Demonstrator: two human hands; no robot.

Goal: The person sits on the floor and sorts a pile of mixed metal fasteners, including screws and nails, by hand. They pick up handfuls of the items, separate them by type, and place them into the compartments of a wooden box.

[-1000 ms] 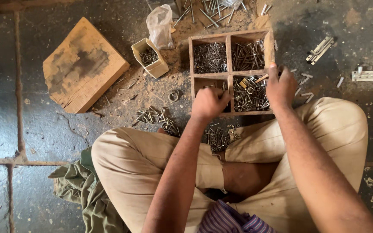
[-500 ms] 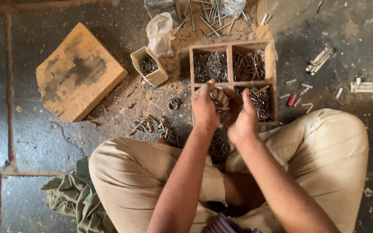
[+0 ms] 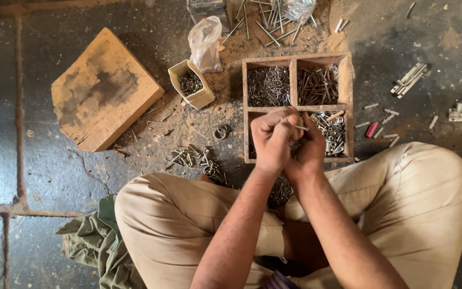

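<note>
Nails, seemingly, between both hands [image 3: 290, 142], hiding wooden tray's [image 3: 294, 60] near-left compartment.

workshop floor | wooden tray [image 3: 348, 85] of nails | wood block [image 3: 102, 91] | scattered latches [image 3: 410, 80]

Both hands [image 3: 290, 142] rose together from the tray [image 3: 344, 80].

A four-compartment wooden tray [image 3: 296, 60] lies before the crossed legs, small box [image 3: 191, 84] and wooden block [image 3: 104, 88] to its left.
</note>
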